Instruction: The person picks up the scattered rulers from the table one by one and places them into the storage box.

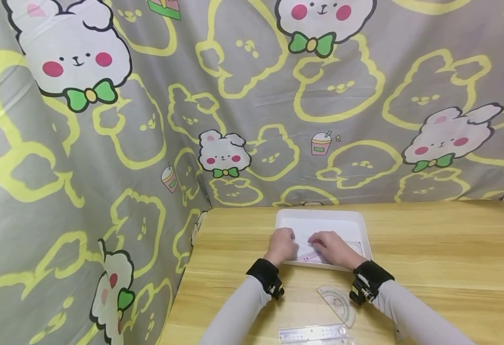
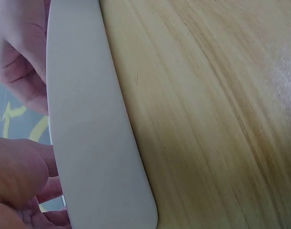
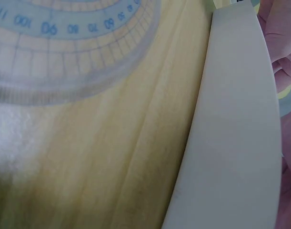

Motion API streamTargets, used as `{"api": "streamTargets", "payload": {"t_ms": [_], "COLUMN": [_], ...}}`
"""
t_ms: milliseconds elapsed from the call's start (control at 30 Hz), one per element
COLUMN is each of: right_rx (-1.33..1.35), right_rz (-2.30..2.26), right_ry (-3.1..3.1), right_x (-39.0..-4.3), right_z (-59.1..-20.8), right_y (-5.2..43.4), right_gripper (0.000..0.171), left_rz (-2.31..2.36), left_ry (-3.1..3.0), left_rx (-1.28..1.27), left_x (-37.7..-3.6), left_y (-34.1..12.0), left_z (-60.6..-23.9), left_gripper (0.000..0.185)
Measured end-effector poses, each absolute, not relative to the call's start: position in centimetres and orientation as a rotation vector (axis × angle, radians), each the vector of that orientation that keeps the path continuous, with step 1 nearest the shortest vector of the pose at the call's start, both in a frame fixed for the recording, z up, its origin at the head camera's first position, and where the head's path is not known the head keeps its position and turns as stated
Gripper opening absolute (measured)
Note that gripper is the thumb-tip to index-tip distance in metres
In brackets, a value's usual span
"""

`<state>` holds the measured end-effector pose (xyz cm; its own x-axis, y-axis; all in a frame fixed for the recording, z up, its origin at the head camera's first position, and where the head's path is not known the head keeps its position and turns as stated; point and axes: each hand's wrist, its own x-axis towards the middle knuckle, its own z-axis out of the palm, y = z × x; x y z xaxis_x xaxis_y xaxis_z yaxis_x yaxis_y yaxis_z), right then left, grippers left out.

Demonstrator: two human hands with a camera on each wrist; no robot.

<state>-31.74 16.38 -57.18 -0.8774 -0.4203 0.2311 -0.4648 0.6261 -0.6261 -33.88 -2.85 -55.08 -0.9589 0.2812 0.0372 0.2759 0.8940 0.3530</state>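
Note:
Both hands are inside a shallow white tray (image 1: 321, 218). My left hand (image 1: 283, 245) reaches over its near left wall, fingers bent inward. From the near right comes my right hand (image 1: 331, 247), its fingertips curled toward the left hand. Faint clear material shows in the small gap between them; I cannot tell whether either hand grips it. Below the hands lies a pink-marked clear strip (image 1: 309, 257) on the tray floor. Both wrist views show mostly the tray's outer wall (image 2: 90, 114), with the fingers partly hidden behind it.
A clear protractor (image 1: 338, 304) lies on the wooden table (image 1: 428, 249) just in front of the tray. Nearer still is a clear ruler (image 1: 312, 333). A dark-lined sheet or plate edge (image 1: 356, 246) shows in the tray's right end. Patterned curtain (image 1: 273, 110) hangs behind and left.

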Motion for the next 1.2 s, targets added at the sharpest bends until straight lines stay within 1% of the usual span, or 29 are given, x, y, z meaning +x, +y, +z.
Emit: {"api": "streamTargets", "payload": {"t_ms": [100,267,500,800,967,1200], "right_rx": [0.762,0.772,0.759,0.717,0.669,0.592], "right_rz": [1.09,1.077,1.104,1.154,1.246,1.218], "right_ry": [-2.773,-2.745,-2.737,-2.722,-2.737,-2.651], "right_x": [-31.6,-31.1,-30.4,-29.0,-26.9,-22.8], "right_z": [-57.1,-57.2,-57.3,-55.6,-55.3,-55.2], "right_y": [16.4,16.6,17.2,18.2,19.0,19.8], "right_gripper": [0.015,0.015,0.017,0.018,0.02,0.017], "left_rz": [0.502,0.468,0.51,0.505,0.572,0.825], "left_ry": [3.064,3.058,3.029,3.038,3.067,2.969], "left_rx": [0.472,0.488,0.453,0.448,0.591,0.855], "left_x": [-33.5,-33.3,-33.0,-32.1,-30.8,-28.0], "left_y": [-2.7,-2.6,-2.8,-3.5,-4.7,-6.6], "left_z": [-54.8,-54.6,-54.6,-53.1,-52.8,-53.1], "left_gripper": [0.009,0.021,0.012,0.015,0.027,0.034]}}
